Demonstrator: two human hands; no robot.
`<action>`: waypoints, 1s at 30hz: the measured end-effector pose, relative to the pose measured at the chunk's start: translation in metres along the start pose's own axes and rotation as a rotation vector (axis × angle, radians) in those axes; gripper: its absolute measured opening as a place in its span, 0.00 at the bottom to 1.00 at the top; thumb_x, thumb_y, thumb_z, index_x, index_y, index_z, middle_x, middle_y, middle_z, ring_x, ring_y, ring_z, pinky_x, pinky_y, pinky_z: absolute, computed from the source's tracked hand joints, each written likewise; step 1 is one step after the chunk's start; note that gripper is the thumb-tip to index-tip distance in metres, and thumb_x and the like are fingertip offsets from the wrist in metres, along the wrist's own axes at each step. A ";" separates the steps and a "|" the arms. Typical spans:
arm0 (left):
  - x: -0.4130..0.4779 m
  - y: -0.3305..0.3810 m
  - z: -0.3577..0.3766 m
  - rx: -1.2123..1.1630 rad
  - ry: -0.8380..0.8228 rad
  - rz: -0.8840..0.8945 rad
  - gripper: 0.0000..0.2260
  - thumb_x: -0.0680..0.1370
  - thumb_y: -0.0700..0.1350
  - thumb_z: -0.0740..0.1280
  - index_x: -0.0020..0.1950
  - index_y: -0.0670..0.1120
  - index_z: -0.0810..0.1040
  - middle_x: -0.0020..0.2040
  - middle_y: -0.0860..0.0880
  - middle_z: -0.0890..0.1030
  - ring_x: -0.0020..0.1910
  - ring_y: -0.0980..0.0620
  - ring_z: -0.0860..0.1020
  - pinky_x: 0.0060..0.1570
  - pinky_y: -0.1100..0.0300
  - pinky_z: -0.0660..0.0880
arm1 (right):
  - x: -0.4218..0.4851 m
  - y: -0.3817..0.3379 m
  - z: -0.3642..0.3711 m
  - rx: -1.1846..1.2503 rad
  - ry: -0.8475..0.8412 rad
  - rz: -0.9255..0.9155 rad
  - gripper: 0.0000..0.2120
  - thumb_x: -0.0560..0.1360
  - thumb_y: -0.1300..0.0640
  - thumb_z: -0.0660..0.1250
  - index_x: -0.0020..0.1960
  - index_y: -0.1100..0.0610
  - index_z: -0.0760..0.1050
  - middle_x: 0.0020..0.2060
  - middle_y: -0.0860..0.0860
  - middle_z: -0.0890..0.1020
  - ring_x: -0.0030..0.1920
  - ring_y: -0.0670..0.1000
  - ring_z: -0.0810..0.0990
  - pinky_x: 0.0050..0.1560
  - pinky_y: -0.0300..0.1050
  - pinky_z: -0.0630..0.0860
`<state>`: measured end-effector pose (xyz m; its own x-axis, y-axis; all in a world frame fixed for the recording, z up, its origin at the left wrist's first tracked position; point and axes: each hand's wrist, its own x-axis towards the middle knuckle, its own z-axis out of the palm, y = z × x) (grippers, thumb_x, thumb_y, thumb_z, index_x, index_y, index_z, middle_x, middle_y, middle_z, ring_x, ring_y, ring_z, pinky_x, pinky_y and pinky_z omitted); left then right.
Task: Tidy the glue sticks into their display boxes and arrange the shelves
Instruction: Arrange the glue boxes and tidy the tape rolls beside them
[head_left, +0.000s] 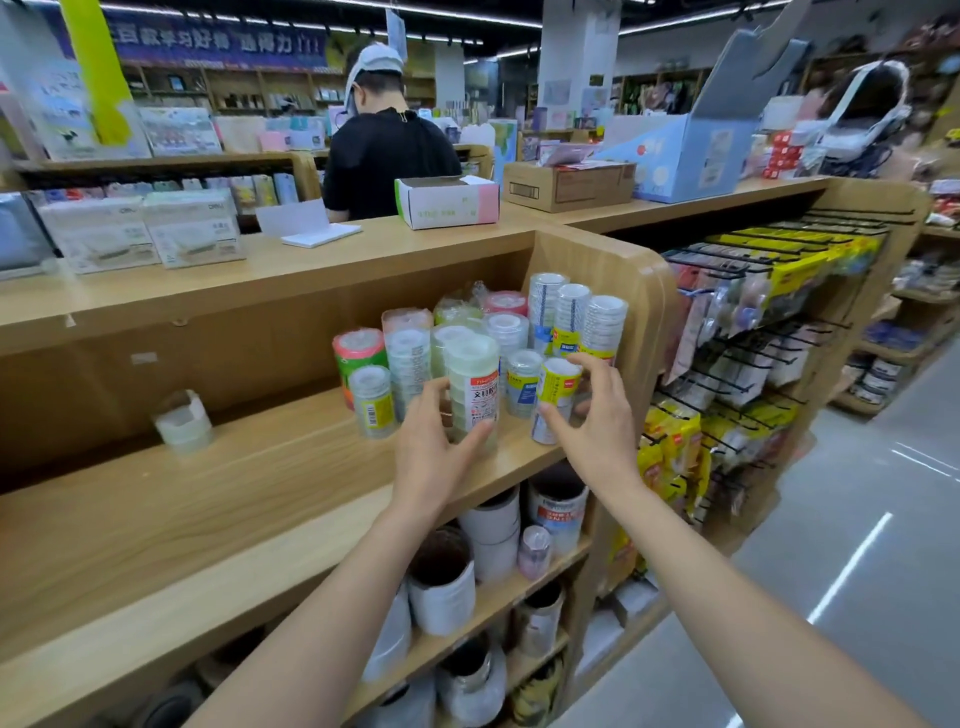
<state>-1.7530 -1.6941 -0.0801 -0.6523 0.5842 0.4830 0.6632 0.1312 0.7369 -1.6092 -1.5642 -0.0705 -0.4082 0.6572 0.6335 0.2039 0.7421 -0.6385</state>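
Note:
Several shrink-wrapped stacks of clear tape rolls stand at the right end of a wooden shelf (218, 483). My left hand (434, 436) curls around a tall stack with a red-and-white label (475, 384), thumb and fingers touching its lower part. My right hand (592, 415) closes on a shorter stack with a yellow label (556, 384), thumb at its base and fingers behind its top. More stacks (571, 317) stand behind them against the shelf's side panel. No glue sticks show here.
A lone tape stack (183, 423) stands further left on the shelf. Larger tape rolls (493, 525) fill the shelves below. Hooks with packets (753, 332) hang on the right. On the top counter sit boxes (447, 200), and a person in black (387, 150) stands behind.

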 end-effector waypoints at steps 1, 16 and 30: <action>0.000 0.002 0.003 0.004 -0.004 0.005 0.28 0.70 0.60 0.72 0.66 0.53 0.69 0.56 0.53 0.78 0.53 0.53 0.77 0.50 0.49 0.78 | 0.000 0.003 -0.004 0.020 0.007 -0.006 0.27 0.72 0.57 0.75 0.67 0.52 0.68 0.58 0.44 0.70 0.53 0.46 0.75 0.51 0.38 0.72; 0.002 0.036 0.050 -0.044 -0.015 -0.019 0.23 0.72 0.53 0.75 0.62 0.48 0.72 0.49 0.49 0.77 0.46 0.52 0.76 0.45 0.57 0.75 | 0.003 0.025 -0.045 0.148 -0.067 -0.053 0.25 0.72 0.57 0.75 0.66 0.51 0.69 0.59 0.46 0.76 0.50 0.43 0.78 0.48 0.41 0.78; 0.004 0.053 0.074 -0.171 0.005 -0.072 0.14 0.73 0.46 0.76 0.51 0.48 0.72 0.40 0.47 0.78 0.40 0.54 0.77 0.40 0.62 0.74 | 0.010 0.041 -0.051 0.180 -0.092 -0.049 0.24 0.71 0.58 0.75 0.64 0.53 0.71 0.58 0.47 0.76 0.52 0.42 0.76 0.47 0.30 0.73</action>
<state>-1.6932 -1.6254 -0.0737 -0.6981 0.5739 0.4281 0.5428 0.0343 0.8391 -1.5595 -1.5204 -0.0678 -0.4952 0.5998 0.6285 0.0224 0.7320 -0.6809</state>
